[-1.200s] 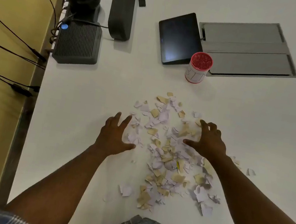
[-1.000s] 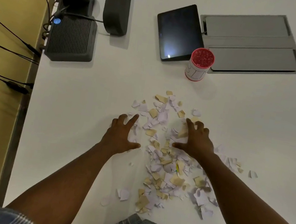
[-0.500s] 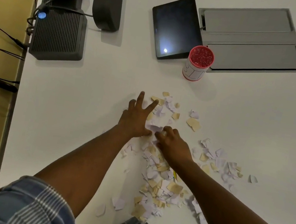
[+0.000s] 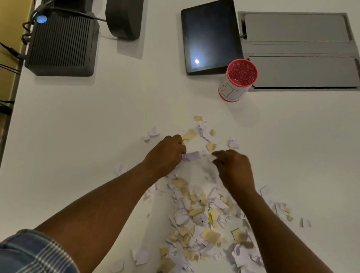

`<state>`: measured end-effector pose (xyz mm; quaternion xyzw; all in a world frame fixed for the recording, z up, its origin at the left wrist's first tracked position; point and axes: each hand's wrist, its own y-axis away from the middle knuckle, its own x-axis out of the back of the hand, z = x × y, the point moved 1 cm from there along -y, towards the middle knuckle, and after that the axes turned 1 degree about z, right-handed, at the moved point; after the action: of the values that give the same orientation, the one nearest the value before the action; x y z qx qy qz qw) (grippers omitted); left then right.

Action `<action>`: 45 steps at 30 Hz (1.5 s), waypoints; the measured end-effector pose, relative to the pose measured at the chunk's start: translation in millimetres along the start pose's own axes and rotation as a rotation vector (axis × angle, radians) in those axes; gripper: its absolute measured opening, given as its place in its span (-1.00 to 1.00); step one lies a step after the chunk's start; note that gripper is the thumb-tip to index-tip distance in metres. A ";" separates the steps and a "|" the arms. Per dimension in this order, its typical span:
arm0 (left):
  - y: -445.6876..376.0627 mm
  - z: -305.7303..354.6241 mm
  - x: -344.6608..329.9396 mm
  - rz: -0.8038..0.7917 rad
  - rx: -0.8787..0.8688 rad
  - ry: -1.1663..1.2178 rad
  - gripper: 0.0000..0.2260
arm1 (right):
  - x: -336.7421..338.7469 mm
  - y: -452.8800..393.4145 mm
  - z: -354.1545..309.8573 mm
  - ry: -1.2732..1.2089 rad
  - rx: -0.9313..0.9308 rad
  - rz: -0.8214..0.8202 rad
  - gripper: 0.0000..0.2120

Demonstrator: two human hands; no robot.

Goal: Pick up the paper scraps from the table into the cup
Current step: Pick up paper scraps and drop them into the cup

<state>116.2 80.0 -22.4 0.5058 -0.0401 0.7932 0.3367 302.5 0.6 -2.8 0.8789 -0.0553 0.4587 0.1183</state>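
A pile of white and tan paper scraps [image 4: 199,217] is spread over the white table [image 4: 105,124] in front of me. My left hand [image 4: 167,153] and my right hand [image 4: 233,166] sit at the pile's far end, fingers curled in, each closed on a bunch of scraps with white pieces [image 4: 193,155] showing between them. The cup [image 4: 238,80], red inside with a white label, stands upright beyond the pile, apart from both hands. A few loose scraps lie just past my fingers.
A dark tablet [image 4: 208,34] and a grey recessed cable hatch [image 4: 305,52] lie behind the cup. A black ribbed box [image 4: 62,44] and a dark monitor foot [image 4: 125,0] stand at the far left. The table's left edge meets a yellow wall with cables.
Both hands went from spread flat on either side of the pile to drawn together at its far end, fingers curling shut on scraps. The swept scraps left bare table beneath my wrists.
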 end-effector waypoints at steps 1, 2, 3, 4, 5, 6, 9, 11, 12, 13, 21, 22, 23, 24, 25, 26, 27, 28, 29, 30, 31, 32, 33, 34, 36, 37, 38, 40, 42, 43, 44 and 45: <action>1.8 -0.4 -0.3 0.002 0.014 0.013 -0.83 | 8.2 -7.4 -1.0 -0.014 0.002 0.030 -0.81; 3.4 -1.3 -0.9 0.002 0.025 0.022 -0.84 | 17.0 -15.3 -3.5 -0.024 0.009 0.058 -0.81; 5.3 -2.1 -1.5 0.002 0.035 0.032 -0.84 | 26.4 -23.7 -6.6 -0.043 0.018 0.091 -0.81; 7.0 -2.8 -2.0 0.005 0.045 0.044 -0.84 | 36.1 -32.9 -10.2 -0.069 0.027 0.132 -0.81; 8.6 -3.5 -2.5 0.009 0.054 0.058 -0.84 | 46.3 -42.7 -13.8 -0.086 0.041 0.176 -0.80; 10.1 -4.2 -2.9 0.014 0.066 0.072 -0.84 | 56.3 -52.8 -17.7 -0.088 0.062 0.218 -0.79; 13.6 -6.0 -4.2 0.006 0.118 0.113 -0.87 | 83.0 -91.1 -25.0 0.047 0.133 0.298 -0.77; 15.0 -6.9 -4.3 -0.016 0.159 0.118 -0.87 | 97.6 -119.8 -28.4 0.159 0.127 0.332 -0.76; 15.6 -7.2 -4.3 -0.026 0.173 0.113 -0.87 | 103.4 -133.3 -29.9 0.181 0.124 0.349 -0.75; 16.0 -7.4 -3.9 -0.031 0.183 0.107 -0.87 | 108.3 -145.4 -31.3 0.193 0.125 0.360 -0.75; 15.1 -6.9 8.7 -0.041 0.310 0.208 -0.92 | 110.8 -202.2 -40.7 0.376 0.034 0.029 -0.69; 15.2 -5.7 11.6 -0.036 0.314 0.233 -0.92 | 110.7 -203.5 -42.8 0.422 0.032 -0.024 -0.66; 15.0 -4.3 15.5 -0.028 0.310 0.257 -0.92 | 110.4 -204.6 -44.3 0.454 0.038 -0.053 -0.65; 14.6 -2.3 20.1 -0.016 0.303 0.287 -0.92 | 110.9 -206.1 -45.2 0.456 0.034 -0.061 -0.65; 13.9 0.4 25.6 0.001 0.299 0.326 -0.93 | 111.5 -207.2 -45.5 0.434 0.022 -0.054 -0.66; 13.0 3.3 31.7 0.020 0.299 0.373 -0.93 | 111.8 -206.7 -45.1 0.410 0.010 -0.043 -0.67; 11.5 6.6 38.3 0.041 0.302 0.422 -0.93 | 111.8 -204.9 -44.6 0.399 0.009 -0.030 -0.69; 8.9 10.4 45.2 0.061 0.307 0.468 -0.92 | 111.9 -202.6 -43.6 0.383 0.011 -0.003 -0.72; 5.3 14.9 52.5 0.076 0.309 0.510 -0.91 | 111.7 -199.4 -41.3 0.336 0.008 0.049 -0.75; 0.6 20.3 59.7 0.087 0.304 0.549 -0.89 | 111.5 -194.6 -38.3 0.262 -0.001 0.134 -0.76; -5.5 26.0 67.6 0.095 0.291 0.587 -0.88 | 110.9 -187.5 -35.0 0.166 -0.025 0.247 -0.77; -12.8 32.1 75.6 0.104 0.274 0.618 -0.86 | 110.0 -178.3 -31.5 0.057 -0.059 0.370 -0.77; -21.4 38.3 84.2 0.115 0.257 0.641 -0.85 | 108.1 -166.7 -28.1 -0.039 -0.089 0.480 -0.76; -31.2 44.8 92.6 0.129 0.240 0.655 -0.85 | 104.8 -154.3 -24.2 -0.108 -0.111 0.560 -0.76; -53.7 58.4 108.5 0.163 0.206 0.666 -0.87 | 93.3 -127.7 -16.4 -0.177 -0.141 0.620 -0.77; -66.1 65.1 115.2 0.181 0.192 0.663 -0.89 | 85.9 -114.6 -12.3 -0.193 -0.154 0.619 -0.79; -78.9 72.0 121.0 0.203 0.179 0.649 -0.90 | 77.7 -102.1 -8.4 -0.205 -0.168 0.603 -0.80; -105.3 85.4 130.1 0.252 0.153 0.588 -0.93 | 60.5 -79.0 -0.8 -0.233 -0.195 0.546 -0.81; -131.5 97.7 134.8 0.303 0.126 0.478 -0.93 | 44.2 -58.4 4.6 -0.254 -0.206 0.466 -0.82; -144.4 102.9 135.5 0.322 0.111 0.411 -0.94 | 37.3 -49.5 6.5 -0.256 -0.202 0.429 -0.83; -156.8 107.9 135.0 0.332 0.096 0.338 -0.95 | 31.4 -41.5 8.1 -0.252 -0.192 0.397 -0.83; -168.4 112.1 133.2 0.334 0.083 0.262 -0.95 | 26.3 -34.1 9.4 -0.247 -0.181 0.369 -0.83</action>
<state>265.2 230.1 95.8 0.3981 -0.0465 0.8979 0.1819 332.1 31.4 8.2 0.8891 -0.2701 0.3548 0.1031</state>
